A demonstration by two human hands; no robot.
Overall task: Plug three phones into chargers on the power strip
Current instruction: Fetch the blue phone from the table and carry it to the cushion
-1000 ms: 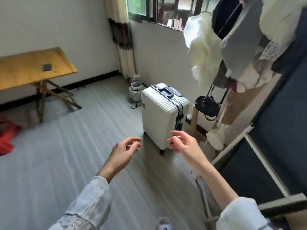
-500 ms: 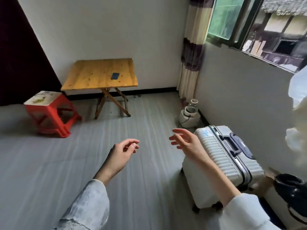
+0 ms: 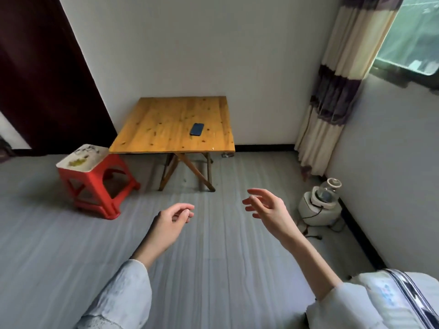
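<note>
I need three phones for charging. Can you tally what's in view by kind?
Phone: 1
Table: 1
Stool: 1
Suitcase: 1
Kettle: 1
Total: 5
No power strip or chargers in view.

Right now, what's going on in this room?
Nothing is in hand yet. The left hand and right hand hang loosely open above the grey floor, holding nothing. One dark phone lies flat on the wooden folding table by the far wall. No charger or power strip is in view.
</note>
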